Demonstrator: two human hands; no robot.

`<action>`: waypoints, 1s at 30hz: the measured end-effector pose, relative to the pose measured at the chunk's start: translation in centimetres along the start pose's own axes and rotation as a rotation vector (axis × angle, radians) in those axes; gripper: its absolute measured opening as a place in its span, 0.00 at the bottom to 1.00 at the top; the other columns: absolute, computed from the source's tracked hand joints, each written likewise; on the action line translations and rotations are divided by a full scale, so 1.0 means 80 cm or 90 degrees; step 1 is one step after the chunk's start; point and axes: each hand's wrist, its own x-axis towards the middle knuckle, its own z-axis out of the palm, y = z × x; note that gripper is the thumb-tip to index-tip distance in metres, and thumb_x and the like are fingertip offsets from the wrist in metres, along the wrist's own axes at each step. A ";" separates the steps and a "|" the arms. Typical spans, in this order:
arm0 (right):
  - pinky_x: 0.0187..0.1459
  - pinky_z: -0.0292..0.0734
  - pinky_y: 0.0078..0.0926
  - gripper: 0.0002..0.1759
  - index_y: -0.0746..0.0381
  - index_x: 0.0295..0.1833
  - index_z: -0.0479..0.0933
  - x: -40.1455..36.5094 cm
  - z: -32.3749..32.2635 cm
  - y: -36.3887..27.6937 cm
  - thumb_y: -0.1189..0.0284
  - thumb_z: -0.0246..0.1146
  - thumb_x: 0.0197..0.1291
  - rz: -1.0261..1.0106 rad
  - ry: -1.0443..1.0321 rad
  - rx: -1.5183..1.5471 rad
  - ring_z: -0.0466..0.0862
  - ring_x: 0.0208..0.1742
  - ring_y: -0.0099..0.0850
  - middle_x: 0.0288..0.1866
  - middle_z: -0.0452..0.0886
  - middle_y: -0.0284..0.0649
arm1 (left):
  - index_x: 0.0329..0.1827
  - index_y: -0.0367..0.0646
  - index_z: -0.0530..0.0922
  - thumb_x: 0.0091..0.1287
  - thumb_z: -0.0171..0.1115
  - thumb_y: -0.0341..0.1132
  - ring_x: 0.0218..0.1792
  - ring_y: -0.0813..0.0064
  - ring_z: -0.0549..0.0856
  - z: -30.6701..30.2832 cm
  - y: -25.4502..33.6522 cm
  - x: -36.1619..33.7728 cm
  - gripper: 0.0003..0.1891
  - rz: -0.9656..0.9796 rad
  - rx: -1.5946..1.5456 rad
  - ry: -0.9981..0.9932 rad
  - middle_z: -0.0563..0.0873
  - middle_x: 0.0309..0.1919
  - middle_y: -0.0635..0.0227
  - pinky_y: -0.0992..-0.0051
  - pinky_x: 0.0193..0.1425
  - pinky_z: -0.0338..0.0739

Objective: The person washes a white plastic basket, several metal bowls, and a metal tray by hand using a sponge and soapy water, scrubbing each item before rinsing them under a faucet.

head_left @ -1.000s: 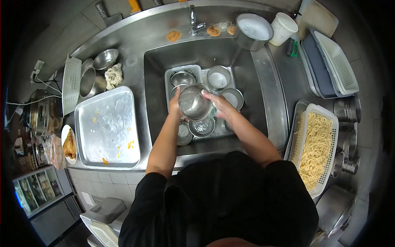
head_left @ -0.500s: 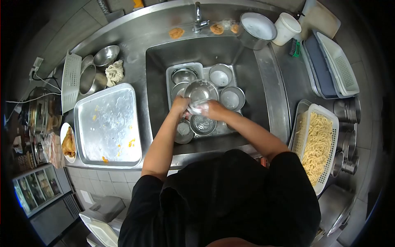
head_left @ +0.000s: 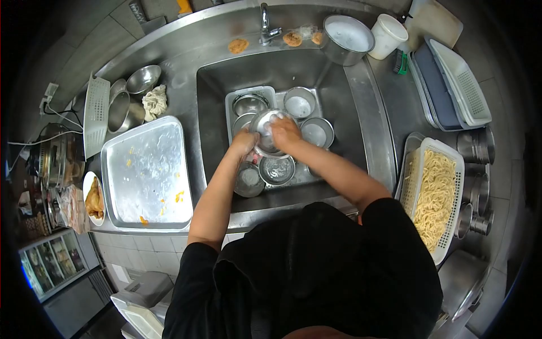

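Over the sink (head_left: 220,73), my left hand (head_left: 244,143) grips the left rim of a round metal bowl (head_left: 263,124), which is tilted. My right hand (head_left: 285,134) is inside the bowl, its fingers closed on a soapy white scrubber or cloth (head_left: 274,115); its exact kind is hard to make out. Below and around the held bowl, several metal bowls stand on the sink floor, including a bowl with clear water (head_left: 277,170) and a bowl with whitish liquid (head_left: 299,106). Another metal bowl (head_left: 251,104) sits in a pale plastic basket (head_left: 230,101).
Left of the sink lies a wet metal tray (head_left: 147,175) with orange scraps. A faucet (head_left: 265,25), brown pads (head_left: 238,46) and a foamy pot (head_left: 349,39) line the back ledge. Noodles (head_left: 436,200) fill a white basket at right.
My right hand has moved the white scrubber or cloth from the bowl's near side up into its inside. My left hand keeps hold of the rim. The view has shifted slightly.
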 end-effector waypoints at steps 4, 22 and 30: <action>0.65 0.59 0.37 0.16 0.53 0.47 0.80 -0.002 -0.014 -0.026 0.62 0.57 0.54 0.079 -0.256 0.112 0.73 0.60 0.40 0.56 0.76 0.44 | 0.55 0.33 0.67 0.52 0.53 0.25 0.10 0.71 0.77 -0.037 0.002 0.005 0.24 -0.008 0.044 -0.023 0.79 0.21 0.60 0.75 0.07 0.70; 0.17 0.75 0.34 0.17 0.66 0.47 0.73 -0.025 0.099 -0.005 0.65 0.60 0.58 0.681 -0.057 0.855 0.80 0.24 0.33 0.33 0.79 0.43 | 0.37 0.25 0.76 0.57 0.50 0.25 0.22 0.67 0.83 0.039 -0.086 0.013 0.11 0.077 -0.303 0.274 0.81 0.26 0.56 0.73 0.12 0.74; 0.19 0.76 0.31 0.18 0.64 0.48 0.74 -0.030 0.097 0.021 0.66 0.64 0.55 0.460 -0.323 0.624 0.79 0.24 0.29 0.29 0.80 0.39 | 0.52 0.37 0.74 0.66 0.55 0.40 0.28 0.77 0.81 0.026 -0.098 0.042 0.17 -0.073 -0.310 0.281 0.82 0.32 0.60 0.76 0.31 0.77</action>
